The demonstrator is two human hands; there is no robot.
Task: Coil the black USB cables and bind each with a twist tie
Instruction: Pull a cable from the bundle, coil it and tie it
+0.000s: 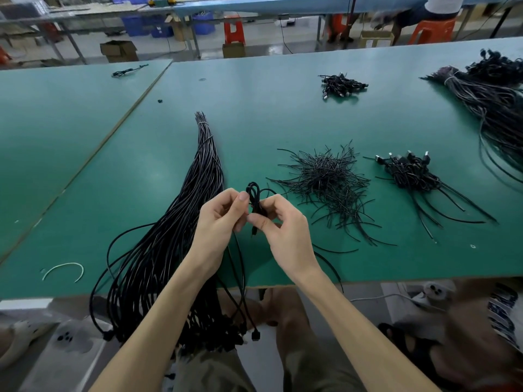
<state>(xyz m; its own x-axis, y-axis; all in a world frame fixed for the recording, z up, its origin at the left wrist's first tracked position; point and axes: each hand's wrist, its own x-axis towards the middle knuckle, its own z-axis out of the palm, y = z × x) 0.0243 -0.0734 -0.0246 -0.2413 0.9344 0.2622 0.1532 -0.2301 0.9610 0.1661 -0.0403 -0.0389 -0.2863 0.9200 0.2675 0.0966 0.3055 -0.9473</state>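
Coil pinched in both hands, tail hanging off the near edge

Both hands are up over the near edge of the green work table [85, 165], and between them sits the thin black USB cable [254, 198], gathered into a few small loops. Thumb and curled fingers of the left hand [220, 219] pinch the loops. The right hand [284, 230] grips the lower end of the same bundle, with a short plug end poking out beneath. The loops stand with their long axis pointing away from the person, the top loop clear above the fingertips.

Here's the key bit: the unwound tail appears to drop straight down from the grip, past the near edge, its connector [255, 334] dangling below. More winding looks due. The loose heap of short black twist ties [325, 179] lies off to the right, nearer the right hand, so that looks like the one to reach.
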